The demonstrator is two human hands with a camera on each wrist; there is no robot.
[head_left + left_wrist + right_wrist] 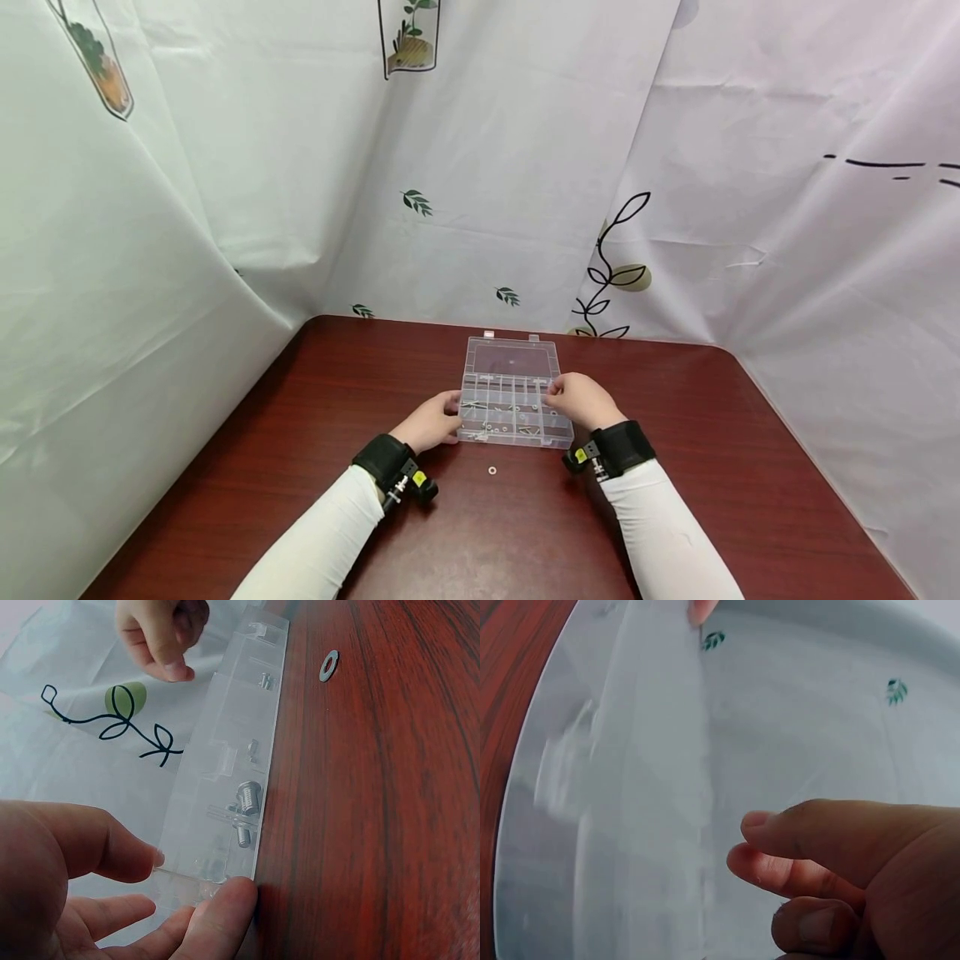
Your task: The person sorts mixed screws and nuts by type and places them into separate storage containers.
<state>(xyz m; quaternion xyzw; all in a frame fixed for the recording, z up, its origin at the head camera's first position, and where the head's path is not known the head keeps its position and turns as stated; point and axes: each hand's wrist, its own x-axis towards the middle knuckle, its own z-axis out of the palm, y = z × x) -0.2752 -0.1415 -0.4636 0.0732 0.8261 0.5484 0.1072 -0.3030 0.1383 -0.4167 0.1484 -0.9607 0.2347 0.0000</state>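
A clear plastic compartment box (514, 441) lies on the table with its lid (517, 361) folded open toward the back. Small metal screws and rings sit in several of its compartments. At the box's left side, my left hand (427, 423) grips the edge, thumb on the top rim and a finger at the front corner. My right hand (588, 402) hovers over the right-hand compartments. Its thumb and forefinger (754, 866) are close together, with nothing visible between them. A short thick screw (248, 798) shows through the front wall. One flat washer (492, 471) lies on the table before the box.
The dark red wooden table (360, 367) has rounded far corners. White cloth (510, 167) with printed plants hangs behind it and along both sides. Each wrist wears a black strap (622, 447) with a small camera.
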